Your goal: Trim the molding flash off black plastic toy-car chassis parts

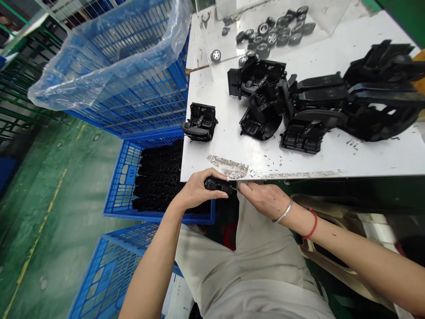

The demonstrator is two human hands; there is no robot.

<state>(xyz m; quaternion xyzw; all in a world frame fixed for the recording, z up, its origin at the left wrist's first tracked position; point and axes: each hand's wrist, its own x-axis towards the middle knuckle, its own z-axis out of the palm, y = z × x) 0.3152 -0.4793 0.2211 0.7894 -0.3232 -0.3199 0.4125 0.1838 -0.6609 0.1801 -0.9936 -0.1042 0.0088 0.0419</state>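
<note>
At the table's front edge my left hand (199,190) is closed round a small black plastic part (217,185), gripping it between thumb and fingers. My right hand (265,200) is closed just to the right, its fingertips around a thin tool (235,189) that touches or nearly touches the part's right end. Most of that tool is hidden in the fingers. A black toy car interior (201,122) with seats stands on the table beyond my left hand. More black toy car interiors (260,117) lie heaped farther right.
Several small black wheels (271,39) are at the back of the white table (219,95). Black scraps (265,168) litter its front edge. On the left stand a plastic-lined blue crate (133,93) and a lower blue crate (124,177) full of black parts.
</note>
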